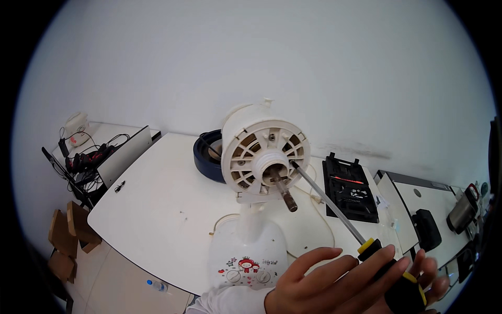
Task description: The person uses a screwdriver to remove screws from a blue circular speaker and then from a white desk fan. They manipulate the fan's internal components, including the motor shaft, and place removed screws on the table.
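A white electric fan stands on the table with its blades and guard off. Its round slotted motor housing [260,159] faces me, and a metal shaft [283,192] sticks out of the hub. A long screwdriver [334,209] with a black and yellow handle reaches into the housing face just right of the hub; the screw under its tip is too small to make out. My left hand [324,282] lies over the handle, fingers pressed along it. Behind the handle shows my right hand [431,277], its fingers curled against it, partly hidden. Cartoon figures decorate the white fan base [225,261].
Behind the fan lies a dark blue round tub [209,165]. An open black tool case [350,191] sits to the right, near a pale cord. A side table beyond holds a metal kettle [463,209]. Cables clutter the left; cardboard boxes [61,235] and a bottle [157,285] are on the floor.
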Available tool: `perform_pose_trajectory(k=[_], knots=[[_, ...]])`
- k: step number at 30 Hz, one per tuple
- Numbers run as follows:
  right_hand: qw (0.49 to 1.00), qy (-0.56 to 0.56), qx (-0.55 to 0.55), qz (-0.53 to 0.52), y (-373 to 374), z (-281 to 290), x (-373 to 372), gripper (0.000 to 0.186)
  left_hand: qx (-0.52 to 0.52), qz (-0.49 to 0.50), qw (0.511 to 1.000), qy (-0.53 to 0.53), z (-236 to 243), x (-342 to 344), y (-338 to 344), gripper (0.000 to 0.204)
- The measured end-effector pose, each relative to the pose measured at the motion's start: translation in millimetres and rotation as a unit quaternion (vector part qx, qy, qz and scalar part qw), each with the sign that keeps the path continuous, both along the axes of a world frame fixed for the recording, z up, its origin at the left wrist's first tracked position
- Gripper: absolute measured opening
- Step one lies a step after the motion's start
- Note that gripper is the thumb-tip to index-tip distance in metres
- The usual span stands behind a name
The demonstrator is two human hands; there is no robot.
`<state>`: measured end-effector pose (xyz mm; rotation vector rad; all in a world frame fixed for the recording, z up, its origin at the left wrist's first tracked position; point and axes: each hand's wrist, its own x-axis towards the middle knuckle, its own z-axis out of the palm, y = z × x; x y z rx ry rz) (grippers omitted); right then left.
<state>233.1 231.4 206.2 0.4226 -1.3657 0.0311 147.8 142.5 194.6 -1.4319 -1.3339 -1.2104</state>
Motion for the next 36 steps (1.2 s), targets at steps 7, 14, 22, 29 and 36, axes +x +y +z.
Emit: perform_pose_trajectory(k=[7,14,22,29,36], knots=[[0.975,0.046,-0.175,-0.127,-5.6,-9.6,20.5,0.042,0.195,-0.035,0.979,0.048,-2.5,-8.1,31.4,0.036],[0.94,0.042,-0.263,-0.212,-11.2,-8.0,10.1,0.057,0.159,-0.059,0.985,0.042,-8.6,-16.6,27.4,0.038],[0.977,-0.153,-0.061,-0.134,3.1,-10.6,50.6,0.046,-0.032,-0.112,0.991,-0.071,16.0,0.0,-8.5,0.034],[0.927,0.038,-0.17,-0.331,-3.7,-10.0,26.4,0.082,0.134,-0.107,0.985,-0.009,-6.5,-4.9,39.0,0.045],[0.907,0.023,-0.337,-0.253,-13.2,-2.5,13.9,0.07,0.073,-0.091,0.993,0.0,-12.6,0.0,42.4,0.047]])
